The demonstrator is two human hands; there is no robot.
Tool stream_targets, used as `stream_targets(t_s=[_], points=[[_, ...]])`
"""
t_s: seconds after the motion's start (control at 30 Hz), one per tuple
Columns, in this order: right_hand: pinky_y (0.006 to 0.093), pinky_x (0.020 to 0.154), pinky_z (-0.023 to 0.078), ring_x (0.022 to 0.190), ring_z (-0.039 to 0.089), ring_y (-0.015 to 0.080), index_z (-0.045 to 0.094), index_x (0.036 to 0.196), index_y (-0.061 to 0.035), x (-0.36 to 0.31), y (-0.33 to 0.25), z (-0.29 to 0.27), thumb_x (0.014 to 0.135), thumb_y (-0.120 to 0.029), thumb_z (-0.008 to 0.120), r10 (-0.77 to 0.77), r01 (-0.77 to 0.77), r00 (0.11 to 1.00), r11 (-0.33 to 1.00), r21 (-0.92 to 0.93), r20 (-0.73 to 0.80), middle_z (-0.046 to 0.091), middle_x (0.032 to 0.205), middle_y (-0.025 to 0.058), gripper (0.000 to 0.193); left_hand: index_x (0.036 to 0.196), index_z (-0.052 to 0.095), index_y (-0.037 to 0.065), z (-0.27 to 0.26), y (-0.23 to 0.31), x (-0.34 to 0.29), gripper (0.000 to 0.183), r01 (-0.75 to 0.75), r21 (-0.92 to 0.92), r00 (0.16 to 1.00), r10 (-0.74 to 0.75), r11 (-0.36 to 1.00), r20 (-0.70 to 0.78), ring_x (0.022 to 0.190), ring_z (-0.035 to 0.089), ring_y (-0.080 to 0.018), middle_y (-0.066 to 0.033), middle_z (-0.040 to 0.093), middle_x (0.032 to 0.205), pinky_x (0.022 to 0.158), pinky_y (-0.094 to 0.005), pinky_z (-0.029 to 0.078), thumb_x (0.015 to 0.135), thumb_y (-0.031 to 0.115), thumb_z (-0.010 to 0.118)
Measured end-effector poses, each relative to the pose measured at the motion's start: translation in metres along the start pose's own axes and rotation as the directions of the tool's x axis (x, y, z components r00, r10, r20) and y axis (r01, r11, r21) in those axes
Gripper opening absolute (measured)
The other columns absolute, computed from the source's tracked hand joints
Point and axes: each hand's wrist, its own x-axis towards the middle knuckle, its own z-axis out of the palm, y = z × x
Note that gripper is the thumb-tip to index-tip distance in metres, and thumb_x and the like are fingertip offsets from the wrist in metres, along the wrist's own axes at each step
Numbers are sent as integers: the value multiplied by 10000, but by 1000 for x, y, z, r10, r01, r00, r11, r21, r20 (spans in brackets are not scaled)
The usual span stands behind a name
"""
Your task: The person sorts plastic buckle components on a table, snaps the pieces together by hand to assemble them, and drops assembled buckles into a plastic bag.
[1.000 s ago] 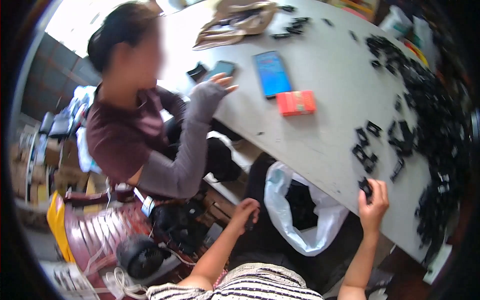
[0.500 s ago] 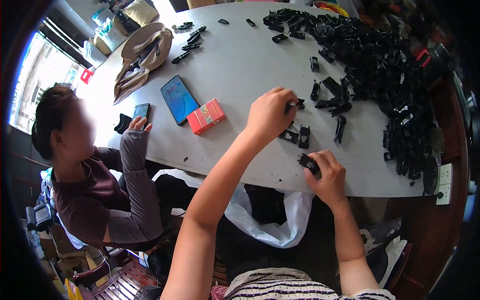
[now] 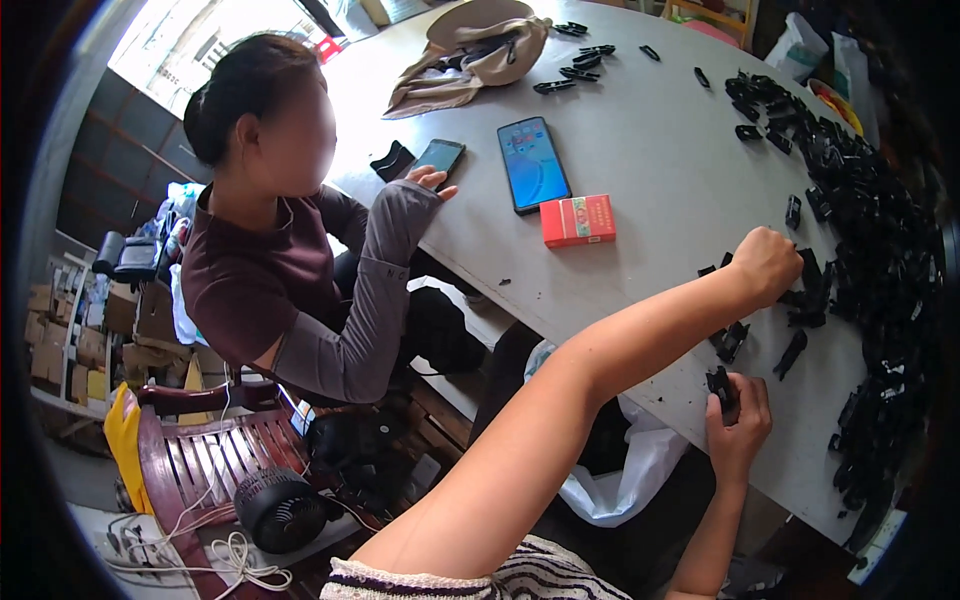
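Black plastic part (image 3: 719, 385), small and notched, was gripped between the thumb and bent fingers of the right hand (image 3: 742, 420), its upper end projecting past the fingertips, near the edge of a smooth, pale grey-white table (image 3: 650, 140). Left of this hand, beside the table edge, hung a white plastic bag (image 3: 630, 475), partly covered by the left forearm. Well to the left of the same hand stood a round black fan (image 3: 280, 510) by a reddish slatted wooden chair (image 3: 205, 440).

Just beyond the right hand lay loose black parts (image 3: 733, 342); another black piece (image 3: 790, 355) lay to its right. Farther out was the left hand (image 3: 768, 265), back uppermost, fingers curled down; whether it had hold of anything could not be told. Directly right of it spread a large heap of black plastic parts (image 3: 880, 230).

Left of the left hand lay a red cardboard box (image 3: 580, 222), touching a dark-framed phone with a lit blue screen (image 3: 533, 165). Farther left, a seated co-worker in a maroon shirt and grey arm sleeves (image 3: 250, 270) had one hand at a smaller phone (image 3: 440, 155). Farthest from both hands were a tan cloth hat (image 3: 480, 65) and, beside it, several scattered black pieces (image 3: 583, 72).
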Motion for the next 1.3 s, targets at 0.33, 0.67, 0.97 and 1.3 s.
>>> stream_targets(t_s=[0.33,0.67,0.97,1.3], points=[[266,624,440,747,549,188,589,1007,-5,-1,-3,-3,757,-62,599,4,17,993,984,175,-121,554,883,85,257,1054,660,1,-57,-34,-113,284,68,-958,933,-359,277,-38,551,543,-54,-16,609,694,476,-215,466,781,-12,582],[344,659,453,789,530,249,647,1066,-46,19,-72,-20,643,4,726,-234,230,964,972,-46,-123,521,890,93,434,1103,620,-19,-78,-14,-201,322,168,-982,964,-224,84,145,584,535,-12,-43,643,924,497,-161,444,789,-53,563],[280,619,426,725,529,189,626,897,-10,-19,-67,-21,741,-262,752,-23,1,998,943,332,63,526,843,82,322,1056,623,12,-54,20,-245,321,26,-987,956,-293,156,-21,558,545,-31,-27,625,799,522,-180,430,743,-40,678],[276,559,452,633,546,181,582,813,-16,-10,-12,-27,821,-169,662,52,-39,994,990,139,-94,574,831,83,173,1011,632,65,-27,29,-282,322,226,-863,968,-204,452,147,805,625,-242,-88,638,926,708,-292,498,704,25,719]])
